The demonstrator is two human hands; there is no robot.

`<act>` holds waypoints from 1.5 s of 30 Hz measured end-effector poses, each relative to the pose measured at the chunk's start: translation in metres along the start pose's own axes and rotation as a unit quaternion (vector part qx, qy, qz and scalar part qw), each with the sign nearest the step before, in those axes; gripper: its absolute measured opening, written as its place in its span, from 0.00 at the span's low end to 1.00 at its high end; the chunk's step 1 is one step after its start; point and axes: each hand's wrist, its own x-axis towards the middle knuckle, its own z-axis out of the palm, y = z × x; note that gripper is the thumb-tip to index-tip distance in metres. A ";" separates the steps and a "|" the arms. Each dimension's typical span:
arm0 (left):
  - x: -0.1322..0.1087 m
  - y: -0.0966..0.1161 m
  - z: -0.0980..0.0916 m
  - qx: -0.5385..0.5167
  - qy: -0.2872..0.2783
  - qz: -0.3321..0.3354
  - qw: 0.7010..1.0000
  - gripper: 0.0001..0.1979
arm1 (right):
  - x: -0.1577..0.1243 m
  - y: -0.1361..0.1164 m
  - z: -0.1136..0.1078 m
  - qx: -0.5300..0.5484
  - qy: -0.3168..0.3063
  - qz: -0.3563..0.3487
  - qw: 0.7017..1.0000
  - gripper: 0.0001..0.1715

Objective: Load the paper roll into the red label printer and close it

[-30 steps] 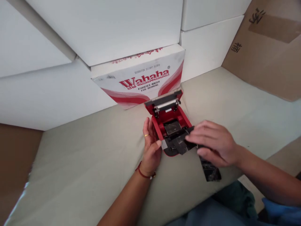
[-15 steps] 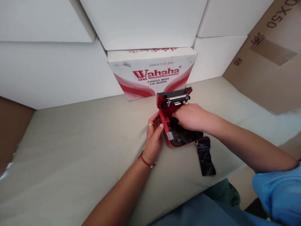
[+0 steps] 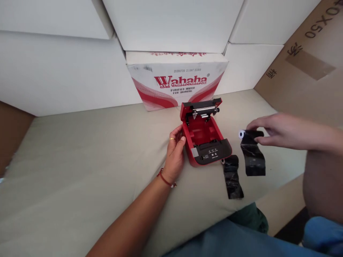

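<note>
A small red label printer (image 3: 189, 146) stands on the cloth with its lid (image 3: 202, 107) raised. Its red inner bay (image 3: 201, 134) shows, and a black panel with icons (image 3: 214, 151) covers the front. My left hand (image 3: 176, 146) holds the printer's left side, thumb near the rim and fingers behind. To the right of the printer, my right hand (image 3: 264, 131) grips a roll of black ribbon (image 3: 252, 136) with a white core; its loose end (image 3: 254, 162) hangs down. A second roll of black ribbon (image 3: 232, 175), partly unrolled, lies by the printer's front right corner.
A Wahaha water carton (image 3: 182, 84) stands right behind the printer. White boxes (image 3: 64, 75) are stacked along the back, and a brown cardboard box (image 3: 300, 67) borders the right. Greenish cloth (image 3: 107, 157) covers the table, whose near edge faces my body.
My right hand has come out of the printer's bay and moved right, bringing out a roll of black ribbon. The left hand stays on the printer.
</note>
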 end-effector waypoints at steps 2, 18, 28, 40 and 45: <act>0.001 0.000 0.000 0.004 0.000 -0.006 1.000 0.25 | 0.007 0.020 0.023 -0.010 -0.093 0.066 0.993 0.17; 0.003 -0.001 0.001 0.025 0.003 0.008 1.000 0.21 | -0.017 -0.046 0.126 -0.033 -0.014 0.049 0.998 0.27; -0.009 0.010 0.009 0.200 0.186 0.108 0.956 0.22 | -0.017 -0.066 -0.008 0.121 0.026 -0.104 0.987 0.21; -0.051 0.045 0.029 0.415 -0.014 0.473 0.777 0.14 | 0.094 -0.127 0.042 -0.162 0.032 0.046 0.985 0.28; -0.056 0.046 0.034 0.464 -0.090 0.475 0.742 0.17 | 0.104 -0.124 0.047 -0.156 0.056 0.019 0.986 0.28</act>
